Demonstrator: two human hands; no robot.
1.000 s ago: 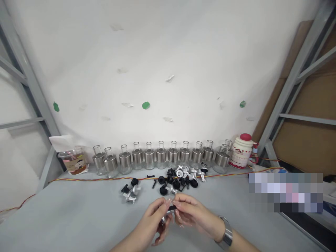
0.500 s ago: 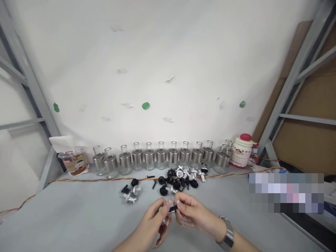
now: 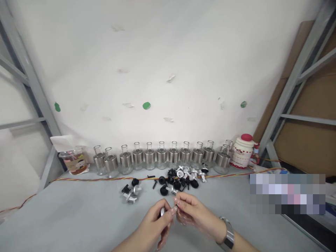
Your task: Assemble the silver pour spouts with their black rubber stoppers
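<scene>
My left hand (image 3: 156, 219) is closed around a small silver-and-black part (image 3: 162, 212), possibly a bottle pour spout; most of it is hidden by the fingers. My right hand (image 3: 193, 210) is pinched, its fingertips meeting those of the left. A sliver of black piece (image 3: 176, 206) shows where they meet, too covered to name. Just beyond the hands lies a pile of silver spout-like parts (image 3: 186, 171) and black round caps (image 3: 177, 184). A smaller group of silver parts (image 3: 129, 198) with black pieces (image 3: 126, 189) lies to the left.
A row of glass bottles with metal sleeves (image 3: 161, 154) stands along the wall. A twisted red-yellow wire (image 3: 86, 180) crosses the grey table (image 3: 78, 217). A drink cup (image 3: 75, 163) stands far left, a white jar with a red lid (image 3: 242, 152) at right, near a blurred-out patch (image 3: 287, 193).
My left thumb has slid right, toward the right fingertips, covering the black piece that showed between the hands. More of the silver part shows inside my left hand.
</scene>
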